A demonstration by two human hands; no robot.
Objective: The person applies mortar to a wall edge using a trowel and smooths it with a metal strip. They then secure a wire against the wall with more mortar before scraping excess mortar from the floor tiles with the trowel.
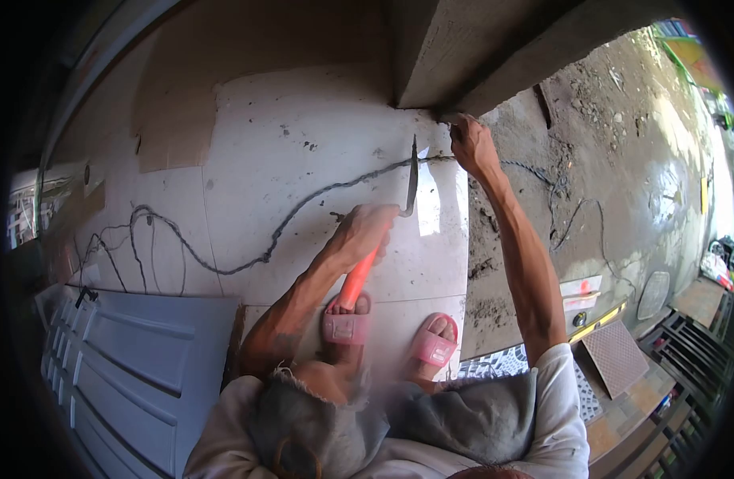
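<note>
My left hand (367, 233) is closed round the orange handle of a trowel (413, 182). Its thin metal blade points away from me, seen nearly edge-on above the white tiled floor. My right hand (472, 144) reaches to the bottom corner of a concrete post (443, 60), at the edge of the tiles. Those fingers are curled together against the corner, and whatever they may hold is hidden. A dark twisted rope (315, 194) runs across the tiles, passes close to the trowel blade and beneath my right wrist, and carries on over the rough ground.
Sheets of brown cardboard (175, 120) lie on the tiles at upper left. A grey panelled door (143, 367) is at lower left. Bare dirt and cement (606, 144) spread to the right, with a yellow spirit level (598, 323) and a brown tile (616, 359) nearer me.
</note>
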